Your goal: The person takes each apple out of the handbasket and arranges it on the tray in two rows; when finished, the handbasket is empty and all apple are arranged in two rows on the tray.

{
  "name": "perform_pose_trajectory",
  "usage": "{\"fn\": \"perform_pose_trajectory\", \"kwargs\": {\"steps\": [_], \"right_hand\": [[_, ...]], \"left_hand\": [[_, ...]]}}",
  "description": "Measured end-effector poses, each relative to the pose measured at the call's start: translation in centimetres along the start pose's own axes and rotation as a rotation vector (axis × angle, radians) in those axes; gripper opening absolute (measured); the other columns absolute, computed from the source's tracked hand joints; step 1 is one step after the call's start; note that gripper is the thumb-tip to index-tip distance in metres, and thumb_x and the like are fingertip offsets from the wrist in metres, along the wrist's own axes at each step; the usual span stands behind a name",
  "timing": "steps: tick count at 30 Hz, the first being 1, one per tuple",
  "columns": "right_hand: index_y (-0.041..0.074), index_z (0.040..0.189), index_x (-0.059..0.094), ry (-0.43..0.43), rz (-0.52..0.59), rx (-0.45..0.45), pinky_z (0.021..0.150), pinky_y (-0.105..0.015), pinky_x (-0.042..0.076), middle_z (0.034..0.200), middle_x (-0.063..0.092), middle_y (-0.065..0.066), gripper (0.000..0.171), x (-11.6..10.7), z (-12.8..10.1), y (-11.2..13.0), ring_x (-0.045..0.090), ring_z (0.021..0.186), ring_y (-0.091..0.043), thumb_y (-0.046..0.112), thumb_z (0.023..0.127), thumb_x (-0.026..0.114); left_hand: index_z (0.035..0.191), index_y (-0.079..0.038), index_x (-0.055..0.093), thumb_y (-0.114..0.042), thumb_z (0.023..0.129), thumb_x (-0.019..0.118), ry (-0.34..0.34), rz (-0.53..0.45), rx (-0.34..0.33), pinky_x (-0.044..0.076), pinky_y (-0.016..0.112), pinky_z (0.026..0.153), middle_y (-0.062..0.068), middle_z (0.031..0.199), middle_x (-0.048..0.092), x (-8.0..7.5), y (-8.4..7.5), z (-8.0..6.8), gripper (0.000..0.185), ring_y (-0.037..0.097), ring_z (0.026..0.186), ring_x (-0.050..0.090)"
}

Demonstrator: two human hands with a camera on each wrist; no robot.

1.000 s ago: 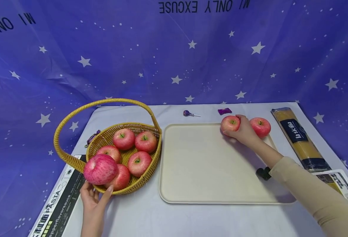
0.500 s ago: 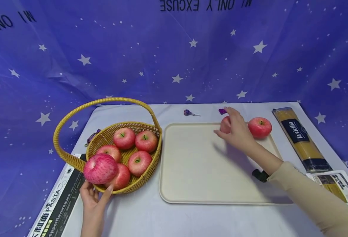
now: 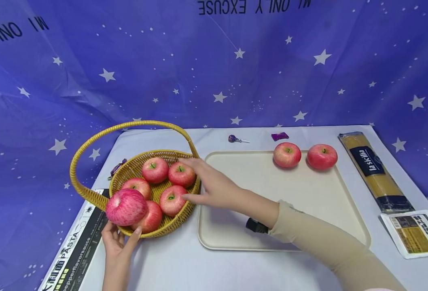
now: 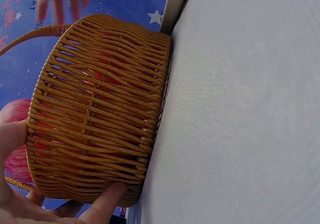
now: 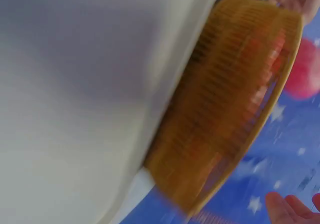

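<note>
While the left hand (image 3: 117,242) holds one big apple (image 3: 126,207) at the near rim of the basket (image 3: 185,210), the right hand (image 3: 214,186) hovers with loose, empty fingers over the apples inside. Two apples (image 3: 287,154) already lie on the tray (image 3: 257,226). I think a hasty reach could tip the basket, because it stands just against the tray edge.

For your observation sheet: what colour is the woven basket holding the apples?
Golden yellow-brown basket; head view shows it best.
</note>
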State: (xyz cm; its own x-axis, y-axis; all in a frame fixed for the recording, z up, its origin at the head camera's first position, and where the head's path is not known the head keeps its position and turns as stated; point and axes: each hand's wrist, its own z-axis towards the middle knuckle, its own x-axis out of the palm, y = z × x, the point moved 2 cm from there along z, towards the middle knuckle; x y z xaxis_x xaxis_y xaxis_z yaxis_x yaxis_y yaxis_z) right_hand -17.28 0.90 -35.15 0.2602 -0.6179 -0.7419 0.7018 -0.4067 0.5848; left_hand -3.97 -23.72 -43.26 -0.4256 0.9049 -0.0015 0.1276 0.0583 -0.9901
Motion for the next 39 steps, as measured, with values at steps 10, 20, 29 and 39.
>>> {"fn": "perform_pose_trajectory", "kwargs": {"steps": [10, 20, 29, 39], "right_hand": [[0.014, 0.150, 0.030, 0.199, 0.065, 0.007, 0.098, -0.017, 0.042, 0.143, 0.042, 0.001, 0.093, 7.3, 5.9, 4.6, 0.043, 0.123, -0.003, 0.055, 0.079, 0.073], [0.019, 0.147, 0.034, 0.213, 0.097, 0.163, 0.086, -0.015, 0.049, 0.134, 0.049, 0.009, 0.093, 10.5, 7.3, 5.8, 0.053, 0.107, 0.001, 0.057, 0.073, 0.077], [0.018, 0.139, 0.041, 0.163, 0.183, 0.137, 0.079, -0.009, 0.047, 0.125, 0.052, 0.010, 0.084, 9.9, 7.1, 6.2, 0.052, 0.103, 0.003, 0.050, 0.072, 0.081], [0.022, 0.142, 0.037, 0.068, 0.290, 0.072, 0.082, -0.015, 0.050, 0.129, 0.050, 0.007, 0.087, 4.2, 5.0, 6.1, 0.053, 0.109, -0.005, 0.039, 0.071, 0.085]], "left_hand": [[0.148, -0.019, 0.008, -0.007, 0.094, 0.062, 0.015, 0.024, -0.004, 0.020, 0.032, 0.117, 0.007, 0.152, 0.009, -0.1, 0.3, 0.3, 0.077, 0.025, 0.145, 0.002], [0.144, -0.020, 0.014, -0.003, 0.094, 0.059, 0.022, 0.030, 0.025, 0.031, 0.019, 0.110, 0.004, 0.146, 0.019, 0.5, 0.0, 0.2, 0.070, 0.020, 0.143, 0.013], [0.148, -0.020, 0.007, -0.010, 0.095, 0.061, 0.015, 0.034, -0.010, 0.024, 0.027, 0.115, 0.005, 0.148, 0.012, 0.3, -0.1, 0.2, 0.076, 0.022, 0.144, 0.006], [0.146, -0.020, 0.011, -0.005, 0.094, 0.060, 0.016, -0.008, 0.031, 0.041, 0.009, 0.094, 0.010, 0.151, 0.010, -0.1, 0.2, 0.1, 0.072, 0.023, 0.144, 0.010]]}}
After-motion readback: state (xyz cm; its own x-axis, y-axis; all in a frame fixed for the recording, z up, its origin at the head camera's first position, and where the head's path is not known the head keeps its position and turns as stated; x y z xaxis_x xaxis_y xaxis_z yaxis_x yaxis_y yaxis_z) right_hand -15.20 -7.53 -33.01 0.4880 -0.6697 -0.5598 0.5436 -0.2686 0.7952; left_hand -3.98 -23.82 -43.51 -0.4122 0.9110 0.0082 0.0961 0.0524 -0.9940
